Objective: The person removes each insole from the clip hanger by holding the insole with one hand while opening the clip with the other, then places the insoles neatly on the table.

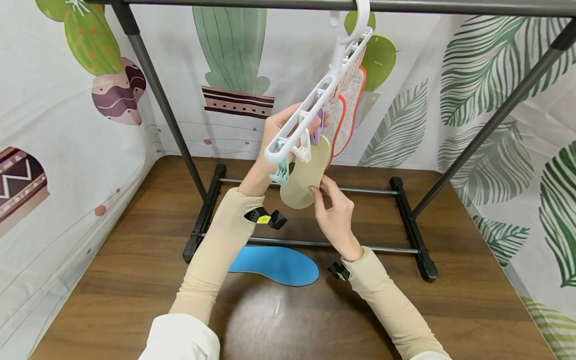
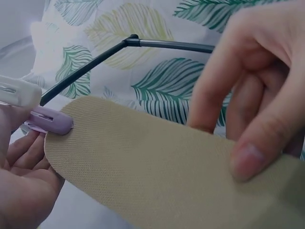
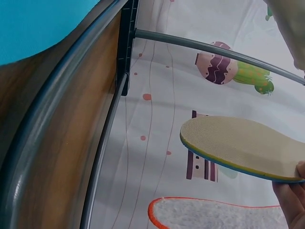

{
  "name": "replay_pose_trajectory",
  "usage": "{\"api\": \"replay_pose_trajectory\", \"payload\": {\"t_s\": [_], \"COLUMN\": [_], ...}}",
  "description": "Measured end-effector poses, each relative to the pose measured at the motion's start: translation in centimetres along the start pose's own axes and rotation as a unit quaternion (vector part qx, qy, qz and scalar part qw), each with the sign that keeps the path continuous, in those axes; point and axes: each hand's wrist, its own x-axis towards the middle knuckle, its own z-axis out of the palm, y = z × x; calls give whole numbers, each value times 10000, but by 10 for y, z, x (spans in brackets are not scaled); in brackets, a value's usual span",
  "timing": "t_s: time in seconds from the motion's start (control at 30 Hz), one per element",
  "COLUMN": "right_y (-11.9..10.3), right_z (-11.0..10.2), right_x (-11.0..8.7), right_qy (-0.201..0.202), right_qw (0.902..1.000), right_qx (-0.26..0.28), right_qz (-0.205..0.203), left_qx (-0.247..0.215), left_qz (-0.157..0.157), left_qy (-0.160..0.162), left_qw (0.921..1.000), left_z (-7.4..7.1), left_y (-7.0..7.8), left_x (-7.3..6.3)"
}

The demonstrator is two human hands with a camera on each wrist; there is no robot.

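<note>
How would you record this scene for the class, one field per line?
Left grip: fingers at the lilac clip
Right grip: pinching the edge of the beige insole
Beige insole: one end in the lilac clip
Blue insole: lying on the wooden table
White hanger: hanging from the dark rack bar
Also hanging: two orange-edged insoles

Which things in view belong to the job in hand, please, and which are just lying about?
In the job: left hand, right hand, beige insole, purple clip, white hanger, rack, red-edged insoles; probably blue insole.
Apparently background: patterned cloth, table.
</note>
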Motion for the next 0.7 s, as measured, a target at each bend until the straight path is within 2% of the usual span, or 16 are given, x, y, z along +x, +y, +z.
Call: {"api": "replay_pose_trajectory", "payload": {"t_s": [0.17, 0.4, 0.53, 0.57, 0.7], "right_y": [0, 2, 3, 3, 3], "right_z": [0, -1, -2, -2, -4], "right_x": [0, 1, 3, 4, 4], "right_qy": [-18, 15, 56, 65, 55], "right_qw": [10000, 10000, 10000, 10000, 10000], "right_qx": [-11, -46, -30, -26, -16], "right_qz": [-21, -65, -32, -17, 42], "left_qx": [-172, -175, -157, -30, 84], "left_qz": [-58, -168, -56, -42, -395], "left_qy": [-51, 59, -15, 48, 342], "left_qw": [9998, 9997, 9999, 10000, 9986], "left_z": [1, 9, 10, 11, 16], "left_y": [3, 20, 23, 25, 36], "left_x": [1, -1, 0, 0, 0]}}
